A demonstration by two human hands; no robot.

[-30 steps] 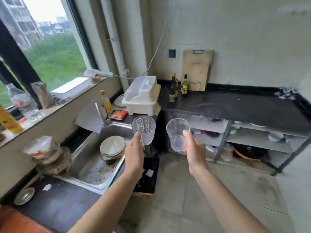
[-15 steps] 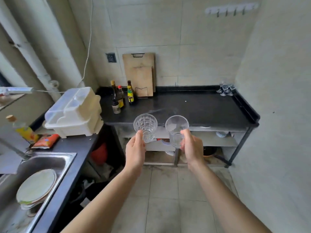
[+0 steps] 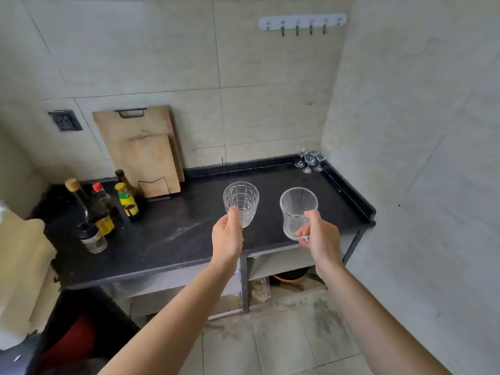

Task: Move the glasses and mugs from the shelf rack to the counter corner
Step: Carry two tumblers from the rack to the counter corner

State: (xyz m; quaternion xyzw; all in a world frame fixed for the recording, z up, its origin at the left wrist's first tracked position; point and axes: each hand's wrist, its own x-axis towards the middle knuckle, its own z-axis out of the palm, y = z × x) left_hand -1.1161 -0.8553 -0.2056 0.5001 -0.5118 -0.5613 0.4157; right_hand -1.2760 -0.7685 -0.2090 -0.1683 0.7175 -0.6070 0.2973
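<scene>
My left hand (image 3: 226, 239) grips a clear patterned glass (image 3: 241, 202) by its base and holds it upright over the black counter (image 3: 173, 234). A clear glass mug (image 3: 297, 212) hangs in my right hand (image 3: 320, 239), which grips it by the handle. Both vessels are empty and hover above the counter's front half. Several small stemmed glasses (image 3: 309, 159) stand in the counter's far right corner, where the two tiled walls meet.
Sauce bottles (image 3: 101, 209) and a small jar (image 3: 93, 239) crowd the counter's left part. Two wooden cutting boards (image 3: 143, 152) lean on the back wall. A hook rail (image 3: 301, 23) hangs high up. A cream plastic dish rack (image 3: 21, 266) sits at the far left. Shelves lie under the counter.
The view has swung right from the sink and closed in on the black counter. Both hands have carried the glass and mug forward over its surface.
</scene>
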